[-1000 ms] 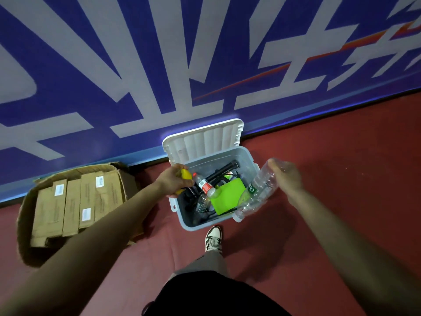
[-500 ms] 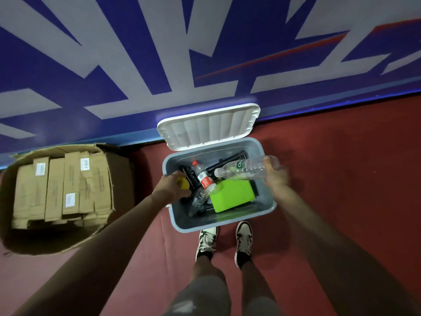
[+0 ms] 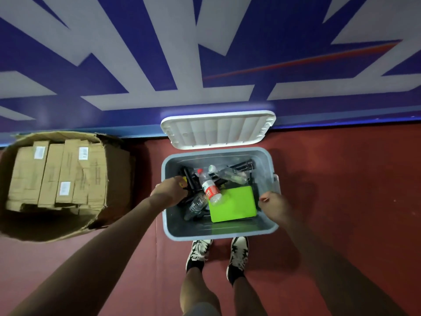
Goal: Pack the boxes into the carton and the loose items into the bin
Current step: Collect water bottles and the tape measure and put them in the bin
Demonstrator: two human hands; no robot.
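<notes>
We see the left hand (image 3: 170, 193) curled round a small yellow item (image 3: 183, 181) over the left rim of the grey bin (image 3: 218, 233). The right hand (image 3: 274, 207) hangs at the right wall, fingers hidden; we cannot tell its grip. A clear bottle (image 3: 230, 174) lies inside, apart from it, beside a red-labelled bottle (image 3: 210, 190) and a green pad (image 3: 232, 204). Boxes (image 3: 52, 174) bearing white barcode labels, unreadable, lie in the carton (image 3: 116, 176).

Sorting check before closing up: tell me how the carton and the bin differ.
The carton is brown, crumpled cardboard; the bin is grey rigid plastic. The carton holds labelled brown boxes side by side; the bin holds jumbled bottles and a flat green item. The bin has a white lid standing open; the carton shows none. Both sit open on the red floor.
</notes>
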